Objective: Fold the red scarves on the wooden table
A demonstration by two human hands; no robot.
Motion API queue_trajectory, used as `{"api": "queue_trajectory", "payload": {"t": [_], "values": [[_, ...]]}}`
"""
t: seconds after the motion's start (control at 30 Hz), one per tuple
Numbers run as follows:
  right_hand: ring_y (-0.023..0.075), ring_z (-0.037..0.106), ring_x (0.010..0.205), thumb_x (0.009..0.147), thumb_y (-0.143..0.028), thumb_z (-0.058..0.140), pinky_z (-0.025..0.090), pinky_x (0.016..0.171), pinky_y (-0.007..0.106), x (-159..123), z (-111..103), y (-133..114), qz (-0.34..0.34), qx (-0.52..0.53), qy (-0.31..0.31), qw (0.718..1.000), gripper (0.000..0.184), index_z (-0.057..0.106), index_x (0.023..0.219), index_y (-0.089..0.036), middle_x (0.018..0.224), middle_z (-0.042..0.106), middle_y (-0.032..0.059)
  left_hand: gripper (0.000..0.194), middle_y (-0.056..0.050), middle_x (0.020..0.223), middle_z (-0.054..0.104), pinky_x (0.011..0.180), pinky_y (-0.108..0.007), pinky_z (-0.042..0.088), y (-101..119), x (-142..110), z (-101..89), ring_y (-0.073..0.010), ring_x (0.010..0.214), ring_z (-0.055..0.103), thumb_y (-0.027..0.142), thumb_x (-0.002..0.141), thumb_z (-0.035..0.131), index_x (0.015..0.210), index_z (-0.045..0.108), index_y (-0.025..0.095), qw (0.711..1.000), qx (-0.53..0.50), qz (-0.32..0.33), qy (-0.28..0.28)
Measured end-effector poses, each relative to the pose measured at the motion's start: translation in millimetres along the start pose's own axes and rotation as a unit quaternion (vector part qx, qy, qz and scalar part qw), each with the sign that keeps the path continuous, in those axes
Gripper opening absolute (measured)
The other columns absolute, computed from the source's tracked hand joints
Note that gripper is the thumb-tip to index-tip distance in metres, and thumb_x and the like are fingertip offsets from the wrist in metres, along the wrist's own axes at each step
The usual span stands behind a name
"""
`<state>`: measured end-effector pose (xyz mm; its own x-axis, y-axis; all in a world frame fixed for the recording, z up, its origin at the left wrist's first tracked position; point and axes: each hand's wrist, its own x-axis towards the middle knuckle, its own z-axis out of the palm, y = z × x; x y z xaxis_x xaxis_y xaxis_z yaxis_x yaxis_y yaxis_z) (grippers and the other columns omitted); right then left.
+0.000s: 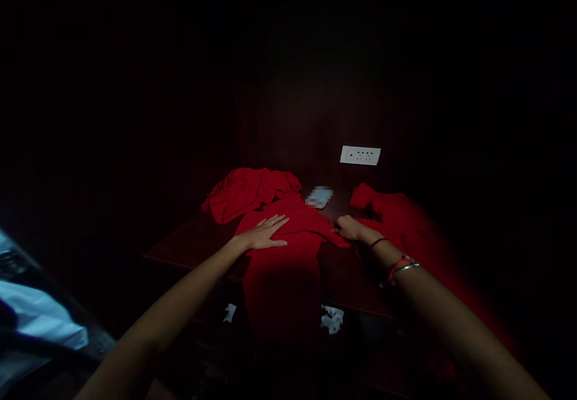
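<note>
A red garment (283, 262), which looks like a long-sleeved top, lies on the dark table with its lower part hanging over the front edge. My left hand (262, 233) rests flat on it, fingers spread, a ring on one finger. A sleeve-like strip of the garment runs to the right, and at its upper edge my right hand (349, 227) is closed, apparently pinching the cloth. The right fingertips are partly hidden in the dim light. Bracelets circle the right wrist.
A crumpled red cloth with fringe (252, 190) lies at the back left. More red cloth (401, 220) spreads along the right. Behind the garment lies a blurred-out phone (320, 197). A white socket plate (360, 155) is on the wall. Crumpled white paper (332, 319) shows below the table edge (180, 263).
</note>
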<state>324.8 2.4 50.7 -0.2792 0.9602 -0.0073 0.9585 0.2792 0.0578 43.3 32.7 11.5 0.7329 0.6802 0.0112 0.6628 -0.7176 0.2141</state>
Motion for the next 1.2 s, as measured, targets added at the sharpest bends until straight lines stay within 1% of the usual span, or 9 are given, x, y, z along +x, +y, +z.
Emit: {"api": "queue_trajectory", "payload": {"t": [0.2,0.3,0.4,0.5,0.67,0.77,0.87,1.0,1.2], "values": [[0.0147,0.055,0.074,0.084,-0.032,0.029,0.038,0.064,0.023,-27.5,-35.2,44.4,0.011,0.008,0.118,0.993,0.031,0.051,0.096,-0.013,0.087,0.06,0.0103,0.091,-0.007,0.138,-0.007,0.1,-0.04,0.007,7.3,-7.6,1.7,-0.0239,0.125,-0.005,0.064,0.066,0.041,0.132,-0.006,0.023,0.999,-0.022,0.021,0.014],[0.018,0.056,0.071,0.079,-0.035,0.038,0.037,0.058,0.025,-38.3,-41.7,57.6,0.028,-0.056,0.034,0.997,0.032,0.053,0.098,-0.013,0.086,0.06,0.0128,0.088,-0.006,0.138,-0.005,0.1,-0.039,0.009,8.0,-10.1,0.2,-0.024,0.125,-0.003,0.064,0.067,0.04,0.132,-0.005,0.024,0.999,-0.043,0.026,-0.013],[0.0185,0.057,0.072,0.074,-0.027,0.046,0.037,0.056,0.024,-43.6,-40.2,53.1,0.033,-0.085,-0.07,0.993,0.024,0.058,0.091,-0.014,0.085,0.061,0.0128,0.066,-0.004,0.139,0.001,0.1,-0.038,0.01,3.8,-9.0,-6.9,-0.0209,0.125,0.001,0.059,0.078,0.023,0.132,0.007,0.025,0.998,-0.06,0.0,0.008],[0.0179,0.058,0.071,0.076,-0.024,0.042,0.037,0.056,0.024,-45.8,-48.6,41.4,0.037,-0.107,-0.04,0.993,0.022,0.06,0.085,-0.013,0.083,0.061,0.0126,0.06,-0.006,0.139,0.008,0.101,-0.037,0.009,-0.9,-6.0,-17.2,-0.0194,0.126,0.004,0.055,0.082,0.014,0.131,0.015,0.021,0.994,-0.042,-0.056,0.079],[0.0188,0.055,0.066,0.083,-0.031,0.029,0.036,0.054,0.027,-52.3,-103.6,48.2,0.063,-0.148,0.088,0.983,0.032,0.053,0.096,-0.014,0.08,0.059,0.0127,0.081,-0.007,0.139,0.001,0.101,-0.037,0.01,2.4,-8.8,-23.4,-0.0223,0.125,-0.001,0.064,0.071,0.034,0.133,0.006,0.02,0.999,-0.022,-0.027,0.039],[0.0181,0.053,0.064,0.082,-0.032,0.035,0.036,0.054,0.027,-61.4,-141.6,70.2,0.088,-0.169,0.085,0.978,0.027,0.054,0.093,-0.017,0.079,0.057,0.0105,0.092,-0.006,0.139,-0.005,0.101,-0.038,0.01,7.9,-9.3,-22.5,-0.0235,0.125,-0.004,0.066,0.065,0.042,0.133,-0.002,0.022,0.999,-0.032,-0.002,0.016],[0.0178,0.054,0.066,0.079,-0.029,0.044,0.038,0.059,0.03,-72.9,-155.4,89.2,0.125,-0.179,0.019,0.976,0.02,0.058,0.086,-0.017,0.08,0.057,0.0101,0.087,-0.006,0.139,-0.006,0.101,-0.036,0.011,12.1,-0.5,-24.5,-0.0222,0.125,-0.005,0.065,0.069,0.035,0.133,-0.003,0.02,0.999,-0.047,-0.005,0.022],[0.0241,0.056,0.075,0.076,-0.016,0.046,0.038,0.064,0.037,-83.2,-118.2,88.8,0.187,-0.173,-0.082,0.964,0.017,0.061,0.075,-0.011,0.084,0.058,0.0169,0.07,-0.003,0.139,0.002,0.1,-0.041,0.008,14.8,21.6,-21.0,-0.0208,0.125,-0.004,0.062,0.077,0.02,0.133,0.005,0.022,1.0,-0.027,-0.006,0.007],[0.0244,0.051,0.095,0.077,-0.031,0.045,0.039,0.073,0.036,-71.0,-23.1,42.2,0.094,-0.096,-0.06,0.989,0.031,0.054,0.103,-0.019,0.106,0.052,0.0129,0.069,-0.001,0.139,0.001,0.097,-0.05,0.007,12.2,39.4,7.2,-0.0235,0.125,-0.003,0.065,0.074,0.018,0.132,0.01,0.027,0.998,0.007,-0.037,-0.059]]}}
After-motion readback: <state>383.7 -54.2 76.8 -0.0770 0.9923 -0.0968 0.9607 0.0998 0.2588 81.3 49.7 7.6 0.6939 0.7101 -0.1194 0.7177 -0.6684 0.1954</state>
